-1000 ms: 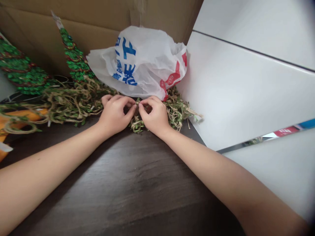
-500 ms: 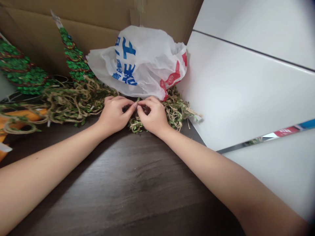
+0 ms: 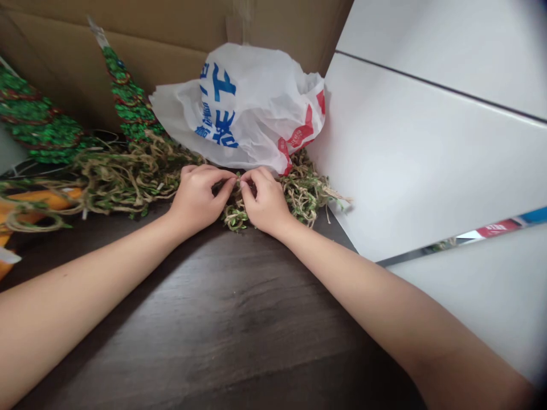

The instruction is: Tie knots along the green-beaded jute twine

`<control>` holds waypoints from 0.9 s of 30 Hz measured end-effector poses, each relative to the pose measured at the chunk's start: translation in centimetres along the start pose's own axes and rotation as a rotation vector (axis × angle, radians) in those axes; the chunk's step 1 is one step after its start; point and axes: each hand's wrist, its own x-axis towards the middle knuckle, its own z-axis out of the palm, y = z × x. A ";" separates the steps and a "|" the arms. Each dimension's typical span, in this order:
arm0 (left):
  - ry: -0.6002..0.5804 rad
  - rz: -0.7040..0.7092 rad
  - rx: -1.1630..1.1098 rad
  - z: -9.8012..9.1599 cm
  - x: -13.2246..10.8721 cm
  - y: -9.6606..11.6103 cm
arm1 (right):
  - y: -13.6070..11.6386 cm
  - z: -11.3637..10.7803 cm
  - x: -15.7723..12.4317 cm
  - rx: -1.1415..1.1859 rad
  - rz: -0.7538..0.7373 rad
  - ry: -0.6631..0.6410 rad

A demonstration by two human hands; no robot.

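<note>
My left hand (image 3: 200, 196) and my right hand (image 3: 265, 200) are close together, each pinching a twine garland (image 3: 236, 217) with small green leaves between thumb and forefinger. The exact strand between the fingertips is small and partly hidden. More of this leafy twine (image 3: 308, 196) spreads out to the right of my right hand, beneath a white plastic bag (image 3: 265, 102) with blue and red print. Left of my left hand lies a larger tangled heap of leafy twine (image 3: 128, 179).
Two green tinsel trees (image 3: 132, 105) stand at the back left before a cardboard sheet (image 3: 171, 34). An orange object (image 3: 51, 200) lies at the far left under the twine. White panels (image 3: 419, 148) border the dark wooden surface (image 3: 213, 319) on the right.
The fingertips of my two hands have parted slightly, the right hand's moving a little to the right. Both hands otherwise stay in place.
</note>
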 end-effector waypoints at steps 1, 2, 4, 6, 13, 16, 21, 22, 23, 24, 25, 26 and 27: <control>-0.001 0.005 0.004 0.0 0.0 -0.1 | 0.0 0.0 0.0 -0.005 0.007 -0.009; -0.005 0.006 0.010 0.1 0.0 -0.1 | 0.0 -0.1 0.0 -0.011 0.014 -0.015; -0.015 -0.002 0.026 0.1 -0.1 -0.1 | -0.1 -0.1 0.0 -0.023 0.026 -0.025; -0.020 -0.010 0.050 0.0 -0.1 0.0 | -0.1 -0.1 0.0 -0.033 0.033 -0.032; -0.054 -0.026 0.110 -0.1 -0.1 0.6 | -0.5 -0.3 -0.2 -0.028 0.020 -0.013; -0.029 -0.082 0.100 -0.2 0.0 0.6 | -0.7 -0.5 -0.3 -0.034 -0.002 0.000; -0.009 -0.126 0.043 -0.3 0.2 0.4 | -0.8 -0.7 -0.4 -0.092 -0.004 -0.041; -0.007 -0.128 0.041 -0.3 0.2 0.4 | -0.8 -0.7 -0.4 -0.099 -0.001 -0.035; -0.006 -0.130 0.041 -0.4 0.2 0.4 | -0.8 -0.7 -0.4 -0.101 -0.003 -0.029; -0.005 -0.133 0.043 -0.4 0.1 0.4 | -0.8 -0.7 -0.5 -0.099 -0.009 -0.025; -0.004 -0.135 0.045 -0.4 0.1 0.5 | -0.8 -0.7 -0.5 -0.096 -0.018 -0.022; -0.004 -0.135 0.046 -0.4 0.1 0.5 | -0.9 -0.7 -0.5 -0.094 -0.025 -0.020; -0.005 -0.132 0.042 -0.4 0.1 0.5 | -0.9 -0.6 -0.5 -0.095 -0.027 -0.020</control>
